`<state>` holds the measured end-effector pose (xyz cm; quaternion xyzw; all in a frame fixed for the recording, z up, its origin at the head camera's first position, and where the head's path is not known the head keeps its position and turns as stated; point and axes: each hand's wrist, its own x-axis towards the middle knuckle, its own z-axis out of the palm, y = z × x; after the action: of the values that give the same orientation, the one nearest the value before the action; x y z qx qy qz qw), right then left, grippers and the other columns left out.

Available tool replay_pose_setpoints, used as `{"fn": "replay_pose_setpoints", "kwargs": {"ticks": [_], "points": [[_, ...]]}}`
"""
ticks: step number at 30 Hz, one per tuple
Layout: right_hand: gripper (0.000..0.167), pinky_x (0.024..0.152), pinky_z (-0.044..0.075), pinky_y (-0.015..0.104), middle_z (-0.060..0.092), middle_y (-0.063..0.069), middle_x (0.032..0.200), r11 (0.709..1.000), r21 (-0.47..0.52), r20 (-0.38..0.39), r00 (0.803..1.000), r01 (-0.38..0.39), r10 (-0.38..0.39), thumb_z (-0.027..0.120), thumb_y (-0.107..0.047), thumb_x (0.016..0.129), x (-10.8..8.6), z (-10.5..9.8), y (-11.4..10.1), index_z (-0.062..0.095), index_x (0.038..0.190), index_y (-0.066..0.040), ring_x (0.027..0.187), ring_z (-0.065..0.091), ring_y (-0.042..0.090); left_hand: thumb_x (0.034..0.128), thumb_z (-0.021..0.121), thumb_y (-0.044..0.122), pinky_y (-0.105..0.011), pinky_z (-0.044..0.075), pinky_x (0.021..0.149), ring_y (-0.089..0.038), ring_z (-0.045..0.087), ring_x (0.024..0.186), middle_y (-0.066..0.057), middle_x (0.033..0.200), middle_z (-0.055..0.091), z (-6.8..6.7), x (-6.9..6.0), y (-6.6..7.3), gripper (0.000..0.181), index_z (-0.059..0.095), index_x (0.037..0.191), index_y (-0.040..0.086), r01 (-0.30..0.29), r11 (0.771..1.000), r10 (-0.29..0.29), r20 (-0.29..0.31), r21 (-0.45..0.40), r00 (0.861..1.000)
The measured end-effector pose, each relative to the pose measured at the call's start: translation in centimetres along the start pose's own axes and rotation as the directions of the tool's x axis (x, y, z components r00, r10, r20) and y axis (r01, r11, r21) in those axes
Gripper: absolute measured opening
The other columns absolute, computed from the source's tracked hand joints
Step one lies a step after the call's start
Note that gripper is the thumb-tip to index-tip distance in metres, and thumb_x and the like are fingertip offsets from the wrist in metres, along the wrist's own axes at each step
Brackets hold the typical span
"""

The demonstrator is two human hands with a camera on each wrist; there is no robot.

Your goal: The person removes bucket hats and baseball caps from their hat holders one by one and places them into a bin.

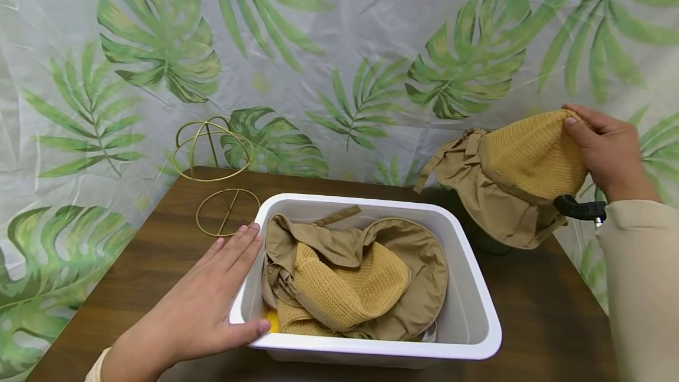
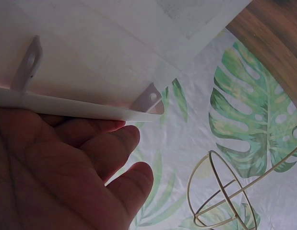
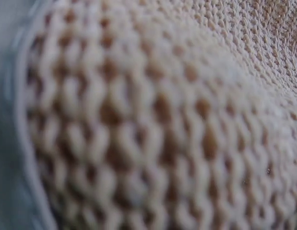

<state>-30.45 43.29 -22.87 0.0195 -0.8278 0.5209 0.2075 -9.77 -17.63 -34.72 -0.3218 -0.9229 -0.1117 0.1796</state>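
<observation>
At the right of the head view my right hand (image 1: 610,146) pinches the top of a sun hat (image 1: 536,155) with a mustard knit crown and a khaki fabric brim hanging below. That knit fills the right wrist view as a blurred close-up of the hat (image 3: 138,120). A white plastic bin (image 1: 472,287) stands in front of me, with a similar hat (image 1: 350,287) lying folded inside. My left hand (image 1: 196,305) rests with fairly straight fingers against the bin's left rim. From below, the left wrist view shows the left hand (image 2: 66,163) touching the rim (image 2: 90,108).
A gold wire stand (image 1: 228,212) with a domed top is on the brown wooden table (image 1: 132,270), left behind the bin. Something dark (image 1: 485,240) sits under the held hat, mostly hidden. A leaf-patterned cloth (image 1: 371,34) hangs behind the table.
</observation>
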Motion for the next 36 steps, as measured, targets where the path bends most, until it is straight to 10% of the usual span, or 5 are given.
{"fn": "replay_pose_setpoints", "kwargs": {"ticks": [20, 28, 36], "points": [[0.04, 0.091, 0.04, 0.006, 0.057, -0.009, 0.14, 0.984, 0.026, 0.02, 0.984, 0.174, -0.175, 0.064, -0.022, 0.096, -1.5, 1.9, -8.2, 0.063, 0.135, -0.014, 0.133, 0.045, 0.006, 0.0841, 0.06, 0.068, -0.036, 0.008, 0.12, -0.035, 0.029, 0.145, -0.017, 0.158, 0.031, -0.2, 0.1, 0.3, 0.102, 0.036, 0.149, -0.007, 0.011, 1.0, -0.011, 0.001, 0.005, 1.0], [0.034, 0.093, 0.042, 0.011, 0.068, -0.005, 0.124, 0.92, 0.277, 0.082, 0.947, 0.277, -0.31, 0.069, 0.0, 0.09, -2.2, 4.8, -11.2, 0.068, 0.125, 0.0, 0.127, 0.051, 0.012, 0.0831, 0.062, 0.067, -0.046, 0.02, 0.117, -0.034, 0.027, 0.146, -0.016, 0.158, 0.032, -0.4, 0.0, 0.5, 0.102, 0.035, 0.15, -0.005, 0.04, 0.999, -0.04, 0.021, 0.001, 0.999], [0.031, 0.092, 0.043, 0.012, 0.069, -0.004, 0.121, 0.901, 0.238, 0.097, 0.914, 0.362, -0.393, 0.068, 0.003, 0.09, -3.1, 6.9, -13.5, 0.07, 0.121, 0.001, 0.124, 0.054, 0.013, 0.0824, 0.064, 0.065, -0.048, 0.022, 0.116, -0.033, 0.026, 0.146, -0.016, 0.158, 0.031, -0.6, 0.0, 0.6, 0.102, 0.035, 0.15, -0.006, 0.036, 0.999, -0.036, 0.02, 0.005, 0.999]]}}
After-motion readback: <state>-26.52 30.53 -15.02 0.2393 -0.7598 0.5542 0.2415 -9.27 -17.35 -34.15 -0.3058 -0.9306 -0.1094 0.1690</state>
